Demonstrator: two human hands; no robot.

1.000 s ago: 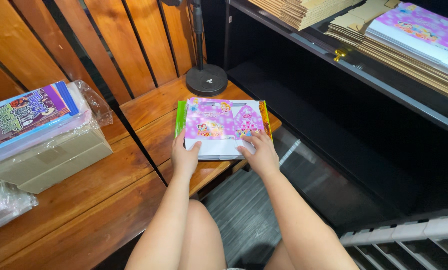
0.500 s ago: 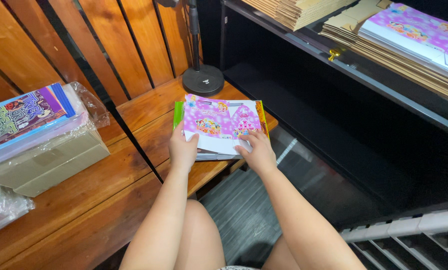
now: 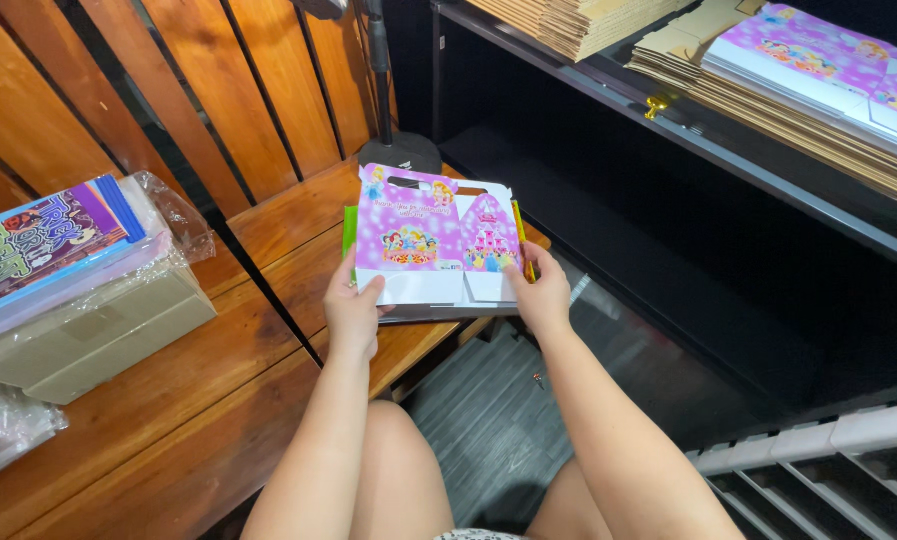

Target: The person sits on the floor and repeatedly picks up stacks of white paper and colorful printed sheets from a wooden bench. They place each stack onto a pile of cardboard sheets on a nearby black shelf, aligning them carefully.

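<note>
A flat pink and purple cardboard box blank (image 3: 436, 235) with cartoon pictures and a handle cut-out is tilted up off a stack of similar blanks (image 3: 438, 312) on the wooden bench (image 3: 268, 250). My left hand (image 3: 353, 312) grips its lower left corner. My right hand (image 3: 540, 292) grips its lower right edge. A green sheet (image 3: 348, 228) shows at the stack's left side.
A wrapped pile of purple and blue flat boxes (image 3: 63, 260) sits at the left on the bench. A black stand base (image 3: 398, 155) is behind the stack. At the right, a dark shelf (image 3: 728, 135) carries brown cardboard (image 3: 568, 25) and more pink blanks (image 3: 818, 60).
Both hands have lifted the top pink blank, tilting its far edge up off the stack; before, it lay flat under my hands.
</note>
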